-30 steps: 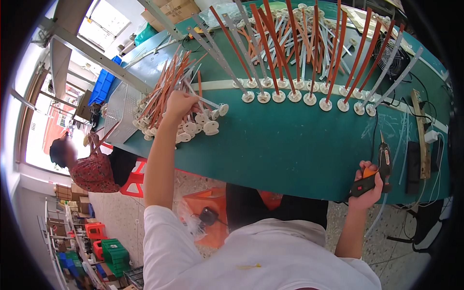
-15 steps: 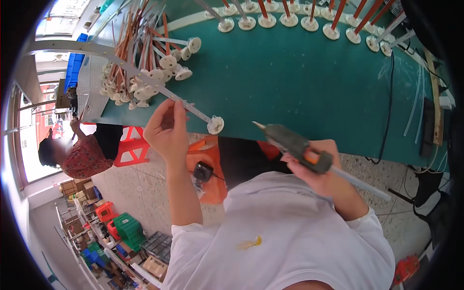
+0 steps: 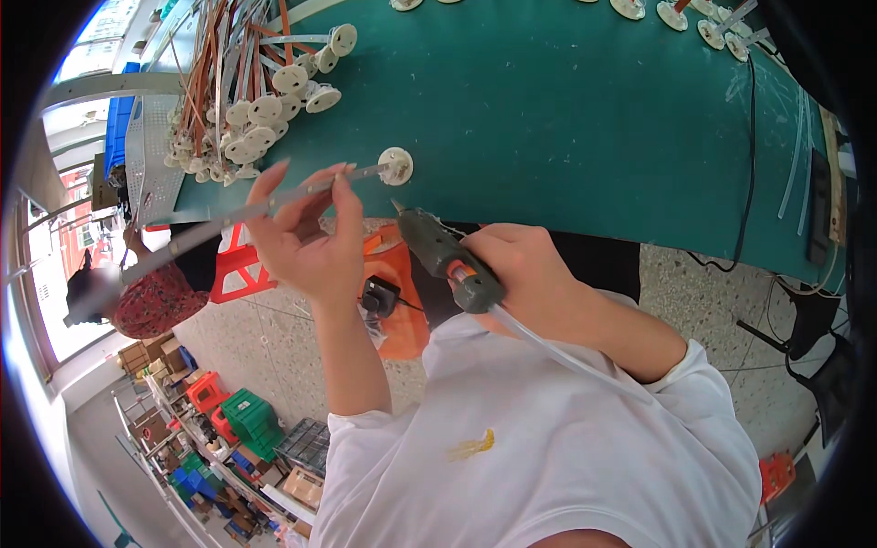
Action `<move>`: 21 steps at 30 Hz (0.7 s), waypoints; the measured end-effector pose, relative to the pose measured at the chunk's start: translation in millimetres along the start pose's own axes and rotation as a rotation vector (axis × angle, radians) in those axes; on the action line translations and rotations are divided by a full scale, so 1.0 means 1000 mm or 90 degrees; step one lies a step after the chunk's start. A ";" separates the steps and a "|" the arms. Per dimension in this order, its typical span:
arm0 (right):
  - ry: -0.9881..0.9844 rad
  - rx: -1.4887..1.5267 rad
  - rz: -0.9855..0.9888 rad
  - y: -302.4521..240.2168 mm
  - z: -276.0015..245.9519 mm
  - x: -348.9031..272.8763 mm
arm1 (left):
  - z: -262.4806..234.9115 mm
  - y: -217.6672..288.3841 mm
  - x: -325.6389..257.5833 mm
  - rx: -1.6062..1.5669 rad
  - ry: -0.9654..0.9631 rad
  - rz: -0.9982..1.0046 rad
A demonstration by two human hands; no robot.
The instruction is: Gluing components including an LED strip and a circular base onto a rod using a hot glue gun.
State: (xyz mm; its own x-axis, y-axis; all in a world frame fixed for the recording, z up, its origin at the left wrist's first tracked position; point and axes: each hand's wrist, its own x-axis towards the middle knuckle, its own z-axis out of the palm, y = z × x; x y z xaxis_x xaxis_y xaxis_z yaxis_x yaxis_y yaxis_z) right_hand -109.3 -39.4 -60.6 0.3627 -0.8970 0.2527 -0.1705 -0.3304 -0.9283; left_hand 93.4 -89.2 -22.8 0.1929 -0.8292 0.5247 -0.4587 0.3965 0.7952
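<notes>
My left hand (image 3: 315,247) pinches a long thin strip (image 3: 206,235) with light dots along it, near a round white base (image 3: 396,166) fixed on its end. The base stands tilted at the near edge of the green table, its inner side facing me. In my right hand (image 3: 521,274) is a dark green hot glue gun (image 3: 438,247), fingers wrapped round it. Its nozzle points up, just below the base and apart from it. A long translucent glue stick (image 3: 575,363) sticks out of the gun's back end.
A pile of strips with white bases (image 3: 265,110) lies at the table's left. Several similar pieces (image 3: 671,16) stand along the far right edge, near a black cable (image 3: 754,137). Below the table is an orange stool (image 3: 402,333) holding a black box (image 3: 379,297). Another person (image 3: 160,292) sits at left.
The glue gun has moved left and up, close to the white base. My left hand has turned the strip, so its free end now points lower left. The view has shifted slightly.
</notes>
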 end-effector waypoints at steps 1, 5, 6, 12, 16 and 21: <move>0.001 0.004 0.014 0.000 0.002 0.000 | -0.001 -0.001 0.002 0.001 0.001 -0.004; 0.002 -0.009 0.017 -0.004 -0.003 0.003 | -0.005 -0.006 0.010 0.090 -0.082 -0.009; 0.014 -0.014 0.017 -0.005 -0.002 0.004 | -0.005 -0.005 0.011 0.084 -0.091 -0.017; 0.023 -0.058 0.014 -0.001 -0.005 0.011 | 0.005 0.003 0.022 0.096 -0.105 -0.040; -0.001 -0.077 0.022 -0.009 -0.010 0.018 | 0.006 0.001 0.022 0.119 -0.125 -0.033; -0.002 -0.087 0.037 -0.008 -0.004 0.021 | 0.000 0.001 0.027 0.167 -0.158 -0.042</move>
State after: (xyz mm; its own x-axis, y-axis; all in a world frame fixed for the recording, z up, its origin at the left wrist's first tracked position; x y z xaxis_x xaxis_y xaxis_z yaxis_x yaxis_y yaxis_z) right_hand -103.7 -56.8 -47.3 0.3505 -0.9154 0.1981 -0.3140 -0.3141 -0.8959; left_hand 97.9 -110.9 -7.6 0.0285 -0.9328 0.3592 -0.6649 0.2506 0.7036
